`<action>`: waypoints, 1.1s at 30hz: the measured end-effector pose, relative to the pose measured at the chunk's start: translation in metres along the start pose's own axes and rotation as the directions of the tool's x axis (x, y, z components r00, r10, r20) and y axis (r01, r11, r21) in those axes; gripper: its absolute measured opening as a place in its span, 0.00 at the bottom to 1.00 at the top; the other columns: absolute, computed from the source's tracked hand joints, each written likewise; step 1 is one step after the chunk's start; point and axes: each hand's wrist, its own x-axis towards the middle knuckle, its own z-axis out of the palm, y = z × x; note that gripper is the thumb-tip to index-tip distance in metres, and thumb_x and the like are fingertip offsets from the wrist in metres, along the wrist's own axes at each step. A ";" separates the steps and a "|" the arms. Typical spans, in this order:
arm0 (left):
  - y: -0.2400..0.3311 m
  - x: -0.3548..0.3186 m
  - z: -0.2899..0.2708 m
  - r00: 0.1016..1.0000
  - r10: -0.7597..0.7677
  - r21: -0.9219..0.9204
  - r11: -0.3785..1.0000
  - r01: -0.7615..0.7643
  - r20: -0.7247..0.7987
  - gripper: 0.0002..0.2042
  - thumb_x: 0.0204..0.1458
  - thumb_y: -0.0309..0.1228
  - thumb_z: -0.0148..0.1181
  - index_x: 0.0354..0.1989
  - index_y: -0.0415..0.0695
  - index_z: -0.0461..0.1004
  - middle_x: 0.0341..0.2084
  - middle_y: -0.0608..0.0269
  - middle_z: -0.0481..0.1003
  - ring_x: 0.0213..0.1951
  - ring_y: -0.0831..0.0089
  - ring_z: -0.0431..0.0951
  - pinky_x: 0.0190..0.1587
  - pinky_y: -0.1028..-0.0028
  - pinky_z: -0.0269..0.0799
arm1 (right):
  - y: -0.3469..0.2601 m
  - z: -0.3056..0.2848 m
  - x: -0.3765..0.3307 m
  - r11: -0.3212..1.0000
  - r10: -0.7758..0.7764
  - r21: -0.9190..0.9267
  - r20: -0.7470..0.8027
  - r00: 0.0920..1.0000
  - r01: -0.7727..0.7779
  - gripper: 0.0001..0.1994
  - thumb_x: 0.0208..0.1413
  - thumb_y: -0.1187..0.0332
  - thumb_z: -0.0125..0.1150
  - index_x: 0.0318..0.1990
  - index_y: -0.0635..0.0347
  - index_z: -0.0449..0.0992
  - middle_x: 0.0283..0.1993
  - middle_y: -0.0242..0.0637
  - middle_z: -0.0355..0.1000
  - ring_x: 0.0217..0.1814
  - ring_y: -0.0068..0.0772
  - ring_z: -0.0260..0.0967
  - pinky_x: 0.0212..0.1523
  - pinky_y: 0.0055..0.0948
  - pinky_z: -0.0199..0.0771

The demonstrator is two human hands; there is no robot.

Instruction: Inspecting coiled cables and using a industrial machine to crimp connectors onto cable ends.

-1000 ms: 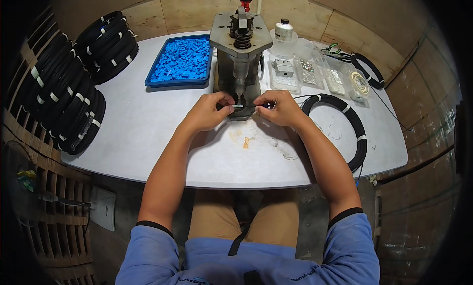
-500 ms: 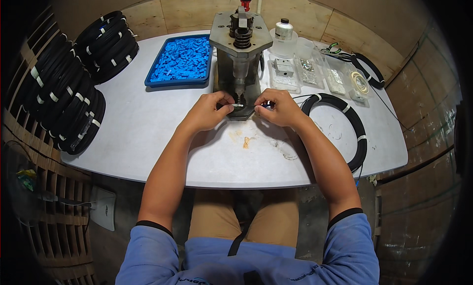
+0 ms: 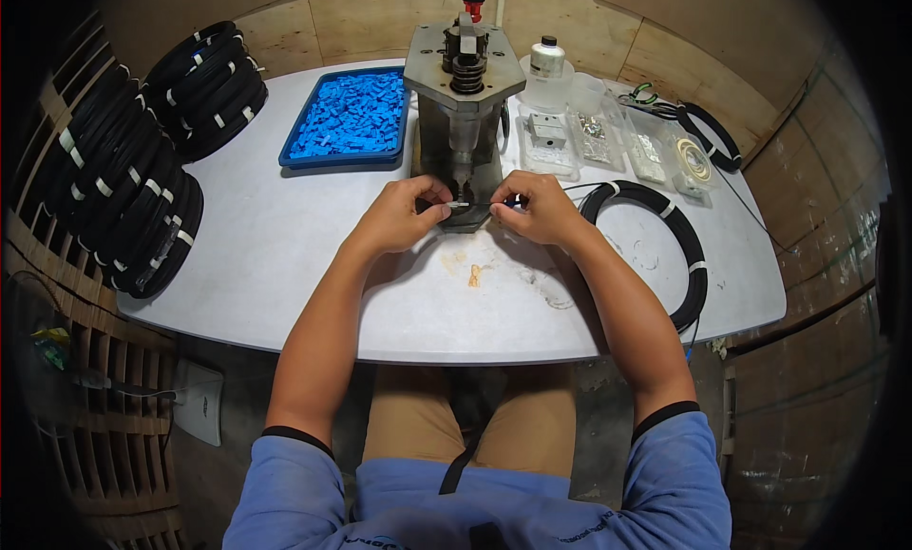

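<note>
My left hand (image 3: 410,211) pinches a small silvery metal piece (image 3: 459,204) between thumb and fingertips, low at the front of a steel bench press (image 3: 463,123). Facing it, my right hand (image 3: 534,208) closes on the end of a thin black cable, with a small dark blue part showing by the fingers. The cable end points toward the metal piece, under the press's ram (image 3: 464,137). Whether the two are joined is too small to tell. From the right hand the cable runs to a black cable coil (image 3: 692,237) lying on the table.
A blue tray (image 3: 283,158) full of small blue plastic parts lies left of the press. Stacked black cable coils (image 3: 123,184) stand at the far left. Clear boxes of small metal parts (image 3: 597,140), a white bottle (image 3: 547,58) and another coil (image 3: 712,137) sit behind on the right.
</note>
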 end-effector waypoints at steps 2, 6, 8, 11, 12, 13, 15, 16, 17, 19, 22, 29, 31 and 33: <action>-0.002 0.000 0.000 1.000 -0.002 -0.014 1.000 0.002 0.003 0.13 0.52 0.31 0.66 0.43 0.38 0.79 0.36 0.57 0.82 0.38 0.69 0.79 0.41 0.68 0.72 | -0.001 0.000 0.001 1.000 0.005 0.008 -0.004 1.000 -0.005 0.06 0.50 0.70 0.68 0.31 0.62 0.81 0.31 0.40 0.77 0.32 0.36 0.76 0.36 0.30 0.76; -0.002 0.000 0.001 1.000 0.023 0.001 1.000 -0.023 -0.013 0.12 0.52 0.30 0.66 0.43 0.38 0.79 0.36 0.57 0.82 0.38 0.69 0.79 0.41 0.69 0.72 | 0.000 0.000 0.000 1.000 0.000 -0.016 -0.005 1.000 0.000 0.05 0.50 0.70 0.68 0.32 0.62 0.80 0.32 0.41 0.77 0.34 0.37 0.77 0.37 0.31 0.76; -0.002 0.000 0.001 1.000 0.004 -0.034 0.999 -0.004 -0.001 0.12 0.51 0.30 0.66 0.43 0.38 0.79 0.36 0.57 0.82 0.39 0.69 0.80 0.42 0.69 0.73 | 0.001 0.001 0.000 0.999 -0.015 -0.031 -0.009 1.000 0.015 0.05 0.50 0.70 0.68 0.32 0.61 0.80 0.33 0.40 0.76 0.34 0.38 0.77 0.38 0.32 0.76; 0.003 0.000 0.000 1.000 -0.027 -0.004 1.000 0.027 -0.001 0.13 0.51 0.31 0.66 0.42 0.38 0.79 0.35 0.57 0.82 0.39 0.69 0.80 0.43 0.69 0.73 | 0.003 0.003 -0.001 0.995 -0.063 -0.076 -0.029 0.998 0.060 0.05 0.50 0.71 0.67 0.32 0.61 0.79 0.34 0.40 0.76 0.35 0.40 0.77 0.38 0.33 0.77; 0.002 0.000 0.000 1.000 -0.028 -0.003 1.000 0.028 -0.002 0.13 0.51 0.31 0.66 0.42 0.38 0.79 0.35 0.57 0.82 0.39 0.69 0.80 0.43 0.69 0.73 | 0.003 0.003 0.000 0.993 -0.084 -0.086 -0.039 0.996 0.080 0.05 0.49 0.71 0.67 0.32 0.61 0.78 0.34 0.40 0.75 0.35 0.41 0.77 0.38 0.34 0.77; -0.001 0.000 0.001 1.000 -0.014 -0.003 1.000 0.014 -0.001 0.13 0.50 0.31 0.66 0.42 0.38 0.79 0.34 0.57 0.82 0.39 0.70 0.80 0.43 0.69 0.73 | 0.004 0.004 0.000 0.990 -0.105 -0.097 -0.049 0.993 0.100 0.05 0.49 0.71 0.67 0.32 0.61 0.78 0.34 0.39 0.75 0.35 0.42 0.77 0.38 0.34 0.77; -0.001 0.000 0.001 1.000 0.001 -0.004 1.000 -0.001 -0.001 0.13 0.50 0.31 0.67 0.42 0.38 0.80 0.34 0.57 0.82 0.38 0.70 0.80 0.43 0.69 0.73 | 0.006 0.005 0.000 0.988 -0.119 -0.104 -0.051 0.992 0.113 0.05 0.48 0.72 0.67 0.32 0.61 0.77 0.34 0.39 0.75 0.35 0.42 0.77 0.38 0.34 0.77; -0.001 0.001 0.001 1.000 -0.003 0.007 1.000 0.003 -0.007 0.13 0.50 0.31 0.67 0.42 0.38 0.80 0.34 0.57 0.82 0.38 0.70 0.80 0.43 0.69 0.73 | 0.007 0.005 0.000 0.986 -0.132 -0.112 -0.053 0.990 0.125 0.05 0.48 0.72 0.67 0.32 0.61 0.77 0.33 0.39 0.75 0.35 0.42 0.77 0.38 0.34 0.77; 0.000 0.001 0.001 1.000 -0.008 0.017 1.000 0.008 -0.013 0.13 0.50 0.31 0.67 0.41 0.38 0.80 0.33 0.58 0.82 0.37 0.70 0.80 0.42 0.69 0.73 | 0.008 0.006 0.000 0.986 -0.131 -0.112 -0.053 0.990 0.125 0.05 0.48 0.72 0.67 0.32 0.61 0.77 0.33 0.39 0.75 0.35 0.42 0.77 0.38 0.34 0.77; -0.001 0.001 0.002 1.000 -0.005 0.003 1.000 0.005 -0.013 0.13 0.50 0.32 0.67 0.41 0.38 0.80 0.33 0.58 0.82 0.37 0.70 0.80 0.42 0.70 0.73 | 0.008 0.006 0.000 0.983 -0.161 -0.105 -0.070 0.984 0.153 0.05 0.47 0.72 0.66 0.31 0.61 0.77 0.33 0.38 0.75 0.35 0.41 0.77 0.37 0.34 0.77; 0.001 0.000 0.002 1.000 -0.005 -0.004 1.000 0.005 -0.015 0.13 0.51 0.32 0.67 0.41 0.38 0.80 0.33 0.58 0.82 0.36 0.71 0.80 0.40 0.70 0.73 | 0.011 0.007 0.000 0.972 -0.202 -0.137 -0.088 0.975 0.189 0.05 0.46 0.73 0.66 0.30 0.60 0.77 0.33 0.36 0.75 0.34 0.40 0.77 0.36 0.34 0.77; 0.002 0.000 0.002 1.000 -0.020 0.012 1.000 0.020 -0.015 0.12 0.52 0.32 0.67 0.41 0.37 0.80 0.34 0.57 0.82 0.35 0.71 0.79 0.38 0.71 0.73 | 0.014 0.009 0.000 0.958 -0.251 -0.169 -0.107 0.962 0.231 0.05 0.46 0.73 0.66 0.30 0.59 0.77 0.33 0.35 0.75 0.33 0.40 0.76 0.34 0.33 0.78; 0.000 0.000 0.002 1.000 -0.006 0.009 1.000 0.006 -0.022 0.13 0.52 0.32 0.66 0.42 0.37 0.80 0.35 0.57 0.82 0.35 0.71 0.79 0.38 0.71 0.73 | 0.011 0.008 0.000 0.959 -0.256 -0.154 -0.108 0.961 0.238 0.05 0.45 0.72 0.66 0.30 0.59 0.77 0.33 0.35 0.75 0.32 0.40 0.76 0.34 0.34 0.78; -0.001 0.000 0.002 1.000 0.010 0.004 1.000 -0.010 -0.027 0.13 0.53 0.32 0.66 0.42 0.36 0.80 0.35 0.57 0.82 0.35 0.71 0.80 0.38 0.71 0.74 | 0.009 0.008 -0.001 0.961 -0.248 -0.152 -0.102 0.964 0.231 0.05 0.46 0.72 0.66 0.30 0.59 0.77 0.33 0.35 0.75 0.32 0.40 0.76 0.33 0.34 0.78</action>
